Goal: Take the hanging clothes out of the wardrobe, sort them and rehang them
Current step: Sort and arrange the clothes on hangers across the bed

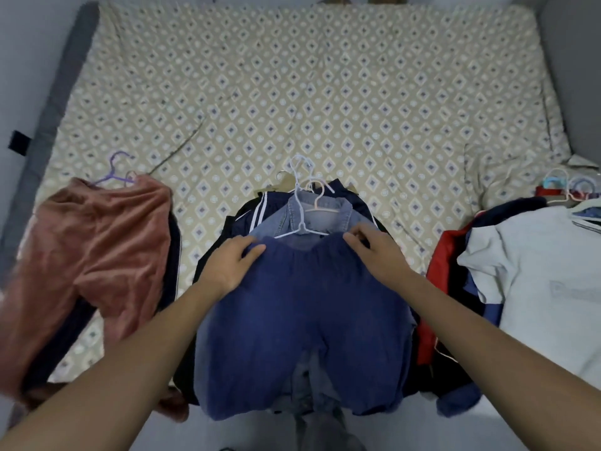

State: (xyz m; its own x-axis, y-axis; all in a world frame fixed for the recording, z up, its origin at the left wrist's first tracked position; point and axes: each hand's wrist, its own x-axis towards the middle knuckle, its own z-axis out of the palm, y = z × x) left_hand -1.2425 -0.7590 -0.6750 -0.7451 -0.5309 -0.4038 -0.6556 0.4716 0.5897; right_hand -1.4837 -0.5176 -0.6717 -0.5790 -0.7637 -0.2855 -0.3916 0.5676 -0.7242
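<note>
A pair of dark blue trousers (pixel 302 320) lies on top of the middle pile at the bed's near edge. My left hand (pixel 232 263) grips the left end of its waistband, thumb on top of the cloth. At the right end, my right hand (pixel 374 252) pinches the waistband with bent fingers. Under the trousers lie a light denim shirt (pixel 312 219) on a white hanger (pixel 300 203) and a navy jacket with white stripes (pixel 257 206).
A pink velvet garment (pixel 97 255) on a purple hanger (pixel 113 172) lies on the left. On the right, a pile topped by a white T-shirt (pixel 536 281) has red and navy clothes and several hangers. The patterned bedsheet (pixel 292 92) stretches beyond.
</note>
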